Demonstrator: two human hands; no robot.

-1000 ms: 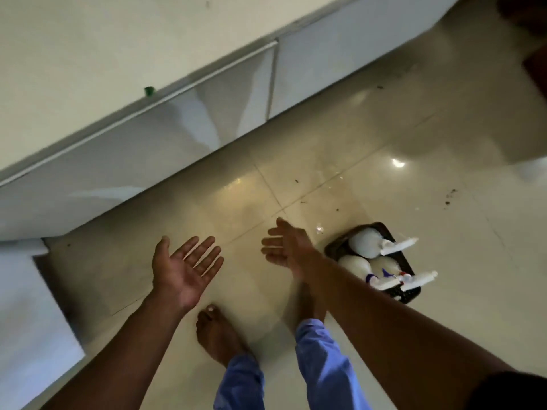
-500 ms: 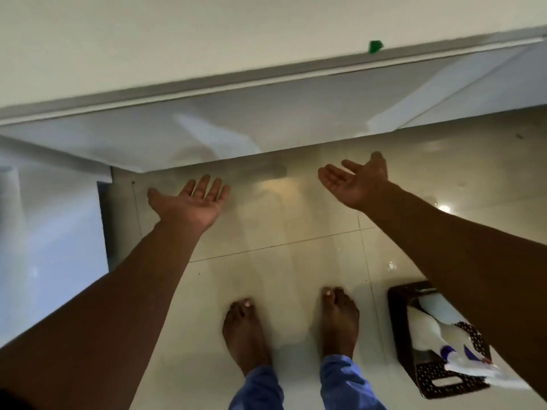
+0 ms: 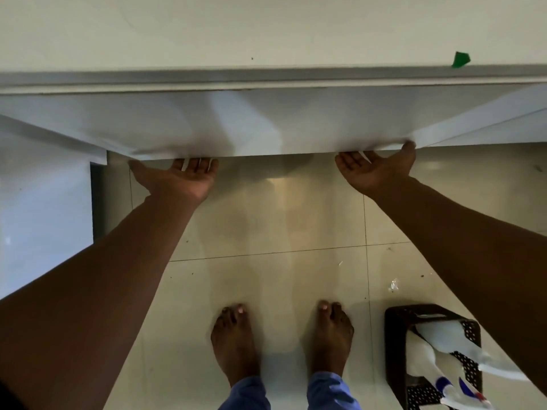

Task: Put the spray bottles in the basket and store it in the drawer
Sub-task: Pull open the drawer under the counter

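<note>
A wide white drawer front (image 3: 266, 125) runs under the countertop. My left hand (image 3: 177, 180) and my right hand (image 3: 376, 170) are palm up at its bottom edge. The fingertips are tucked behind that edge and the right thumb presses on the front face. A dark perforated basket (image 3: 396, 335) stands on the floor at the lower right, beside my right foot. White spray bottles (image 3: 438, 332) with blue and red nozzles lie inside it, partly hidden by my right forearm.
A pale countertop (image 3: 266, 31) with a small green scrap (image 3: 460, 59) fills the top. A white cabinet panel (image 3: 44, 202) juts out at the left. My bare feet (image 3: 236, 341) stand on glossy tiles with small bits of debris (image 3: 393, 284).
The view swung from the basket to face the drawer. Both hands moved forward from open air to the drawer front's bottom edge and hooked under it.
</note>
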